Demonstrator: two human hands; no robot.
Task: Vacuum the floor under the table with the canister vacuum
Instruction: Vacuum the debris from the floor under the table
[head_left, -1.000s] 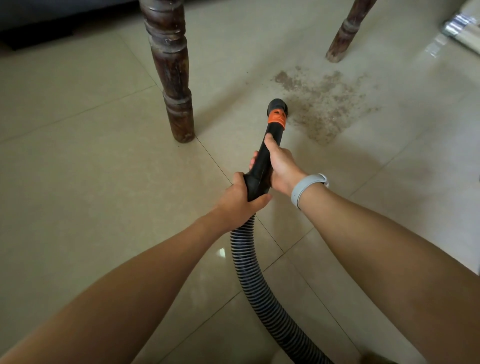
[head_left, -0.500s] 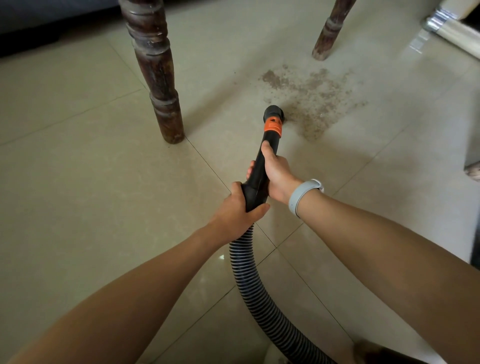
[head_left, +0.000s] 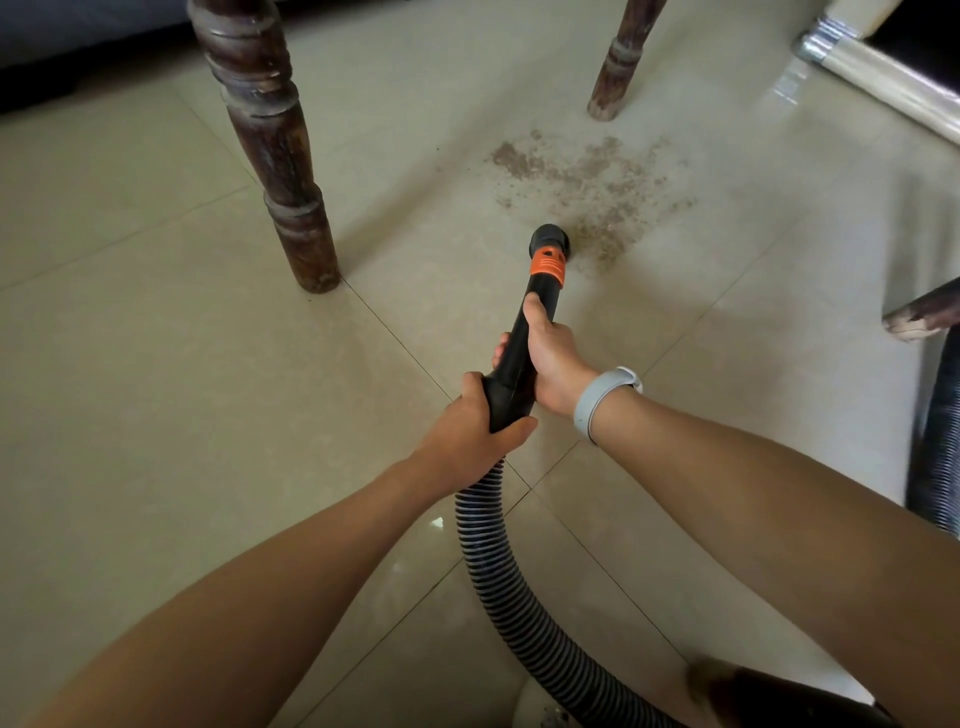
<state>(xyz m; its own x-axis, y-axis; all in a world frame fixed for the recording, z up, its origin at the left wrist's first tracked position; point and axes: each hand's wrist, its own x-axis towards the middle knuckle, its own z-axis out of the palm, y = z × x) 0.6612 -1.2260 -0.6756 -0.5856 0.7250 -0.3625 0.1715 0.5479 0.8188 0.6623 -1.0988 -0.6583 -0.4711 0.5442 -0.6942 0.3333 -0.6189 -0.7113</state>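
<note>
- The black vacuum nozzle (head_left: 535, 317), smooth plastic with an orange collar (head_left: 547, 267), has its round mouth at the near edge of a brown dirt patch (head_left: 587, 182) on the floor (head_left: 156, 415).
- The right hand (head_left: 550, 358) wraps the nozzle's middle; the left hand (head_left: 470, 426) grips its wider base.
- A ribbed grey-black hose (head_left: 498, 561) curves back from the base.
- Turned dark wooden table legs (head_left: 270, 140) stand on glossy beige tiles.
- A grey wristband (head_left: 597, 400) circles the right wrist.

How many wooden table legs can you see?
3. One thick leg stands at the left, one at the top beyond the dirt, and a foot pokes in at the right edge. Others may be out of view.
</note>
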